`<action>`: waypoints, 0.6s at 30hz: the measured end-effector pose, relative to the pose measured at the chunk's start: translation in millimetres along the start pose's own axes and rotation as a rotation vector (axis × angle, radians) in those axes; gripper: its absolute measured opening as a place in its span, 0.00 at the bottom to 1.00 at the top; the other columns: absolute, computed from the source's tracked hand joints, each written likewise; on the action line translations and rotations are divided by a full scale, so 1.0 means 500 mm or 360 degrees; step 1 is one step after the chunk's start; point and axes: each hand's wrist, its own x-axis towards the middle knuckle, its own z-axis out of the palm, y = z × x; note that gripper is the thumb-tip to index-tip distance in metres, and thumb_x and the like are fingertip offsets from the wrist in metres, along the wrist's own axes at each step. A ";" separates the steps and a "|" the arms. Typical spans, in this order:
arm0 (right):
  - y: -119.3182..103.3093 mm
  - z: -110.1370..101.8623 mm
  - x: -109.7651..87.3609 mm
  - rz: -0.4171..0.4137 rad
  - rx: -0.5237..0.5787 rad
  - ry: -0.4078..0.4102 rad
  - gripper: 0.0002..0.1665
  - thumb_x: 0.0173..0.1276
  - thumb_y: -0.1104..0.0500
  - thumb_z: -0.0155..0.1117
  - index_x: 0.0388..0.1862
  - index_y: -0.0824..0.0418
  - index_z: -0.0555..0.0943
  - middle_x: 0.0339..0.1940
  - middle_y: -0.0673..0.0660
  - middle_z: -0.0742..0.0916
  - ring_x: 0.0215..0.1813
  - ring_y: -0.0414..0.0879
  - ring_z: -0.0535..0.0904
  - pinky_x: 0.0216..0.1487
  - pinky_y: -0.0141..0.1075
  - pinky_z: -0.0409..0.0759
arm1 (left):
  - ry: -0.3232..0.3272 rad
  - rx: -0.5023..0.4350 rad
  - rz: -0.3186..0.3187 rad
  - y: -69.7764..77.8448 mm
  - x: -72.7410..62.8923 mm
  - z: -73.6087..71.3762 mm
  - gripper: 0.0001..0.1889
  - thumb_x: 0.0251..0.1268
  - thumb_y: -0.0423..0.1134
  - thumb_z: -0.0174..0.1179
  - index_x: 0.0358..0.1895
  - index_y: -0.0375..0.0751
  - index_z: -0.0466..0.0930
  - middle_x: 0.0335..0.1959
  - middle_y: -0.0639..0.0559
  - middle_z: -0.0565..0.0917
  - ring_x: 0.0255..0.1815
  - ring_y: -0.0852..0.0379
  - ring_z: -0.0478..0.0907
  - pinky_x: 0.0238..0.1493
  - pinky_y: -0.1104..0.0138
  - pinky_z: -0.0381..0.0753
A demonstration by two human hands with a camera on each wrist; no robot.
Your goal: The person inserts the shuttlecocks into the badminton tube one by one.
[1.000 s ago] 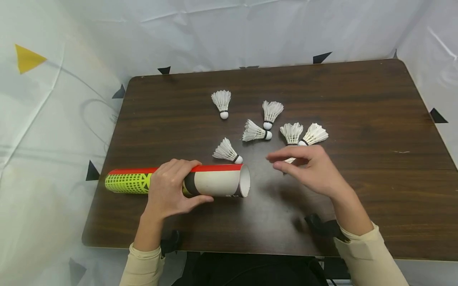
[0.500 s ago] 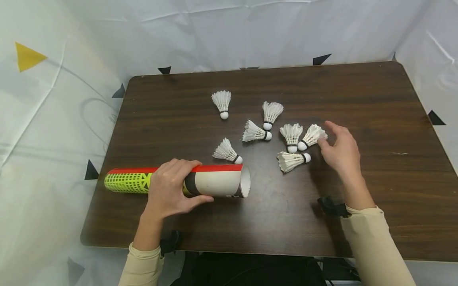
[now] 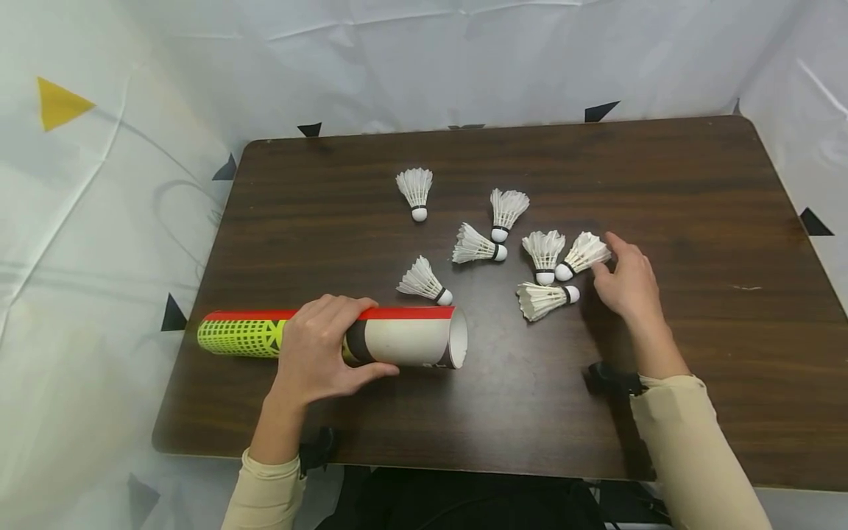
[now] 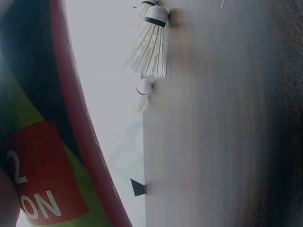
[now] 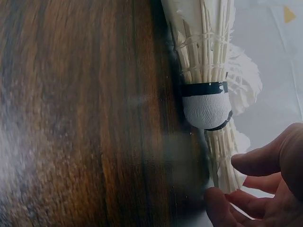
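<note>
Near left on the tabletop [image 3: 318, 221], the left hand [image 3: 318, 350] grips a tube [image 3: 407, 341] lying sideways. To the right, the right hand [image 3: 629, 281] has thumb and fingers parted about a shuttlecock's [image 3: 586, 252] feathered end; whether they pinch it, I cannot tell.

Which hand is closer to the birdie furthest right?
Right. The right hand is close beside that birdie; the left hand is farther away, leftward, gripping the tube.
</note>
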 end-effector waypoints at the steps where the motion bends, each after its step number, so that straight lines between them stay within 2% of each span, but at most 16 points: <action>1: 0.002 0.000 0.001 -0.0004 -0.0010 -0.0002 0.34 0.69 0.62 0.50 0.74 0.70 0.60 0.65 0.77 0.71 0.66 0.72 0.64 0.63 0.62 0.60 | -0.0002 0.0000 -0.0001 0.000 0.000 0.000 0.42 0.26 0.69 0.75 0.49 0.46 0.83 0.37 0.53 0.85 0.35 0.54 0.79 0.37 0.57 0.79; 9: 0.009 -0.001 0.002 0.0022 -0.0040 -0.0027 0.30 0.72 0.59 0.53 0.71 0.69 0.66 0.63 0.75 0.73 0.64 0.71 0.66 0.62 0.62 0.61 | -0.0013 0.0000 -0.0004 0.001 -0.001 0.002 0.42 0.28 0.70 0.74 0.49 0.46 0.83 0.37 0.53 0.85 0.35 0.54 0.79 0.37 0.57 0.79; 18: 0.012 -0.004 -0.003 0.0079 -0.0047 0.0022 0.27 0.72 0.57 0.56 0.66 0.68 0.73 0.63 0.72 0.76 0.65 0.70 0.67 0.63 0.61 0.62 | -0.0022 0.0010 -0.0001 0.000 -0.001 0.004 0.42 0.30 0.72 0.72 0.49 0.46 0.83 0.37 0.53 0.85 0.35 0.54 0.79 0.37 0.57 0.79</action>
